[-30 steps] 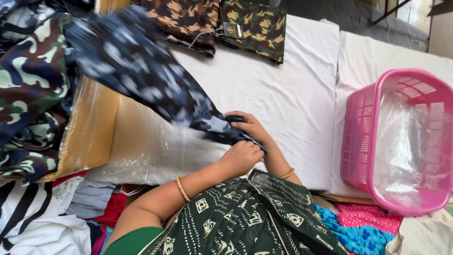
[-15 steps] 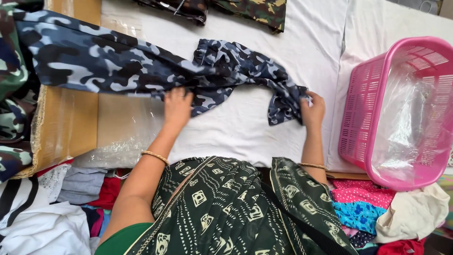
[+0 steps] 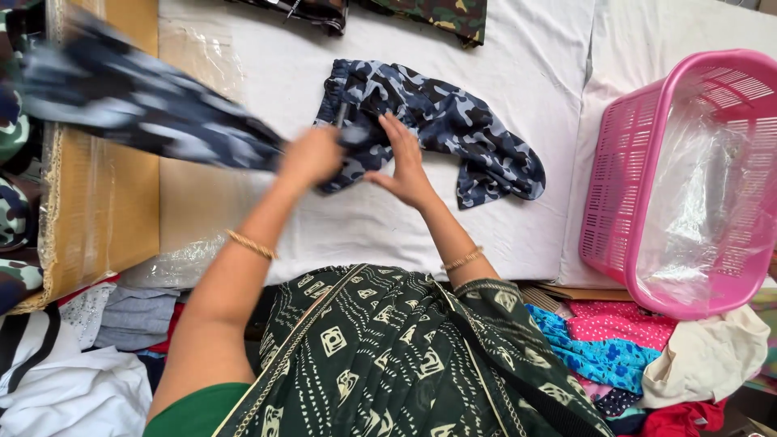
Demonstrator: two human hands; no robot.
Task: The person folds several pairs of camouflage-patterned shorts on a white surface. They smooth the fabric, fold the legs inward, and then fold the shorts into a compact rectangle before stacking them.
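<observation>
A blue camouflage garment [image 3: 453, 121] lies crumpled on the white sheet [image 3: 534, 57] in front of me. My left hand [image 3: 312, 155] grips one end of it, and that part stretches off to the left as a blurred leg [image 3: 137, 109] above the cardboard. My right hand [image 3: 405, 166] lies flat with spread fingers on the middle of the garment, pressing it to the sheet.
A pink plastic basket [image 3: 639, 162] lined with clear plastic stands at the right. Brown and green camouflage clothes [image 3: 388, 10] lie at the far edge. A cardboard box [image 3: 105, 202] and more camouflage cloth [image 3: 16, 162] sit at the left. Mixed clothes [image 3: 639, 356] pile near my lap.
My hands have come together at the garment's middle. The left hand now grips the cloth and its long left part is lifted and blurred; the right hand left the right end.
</observation>
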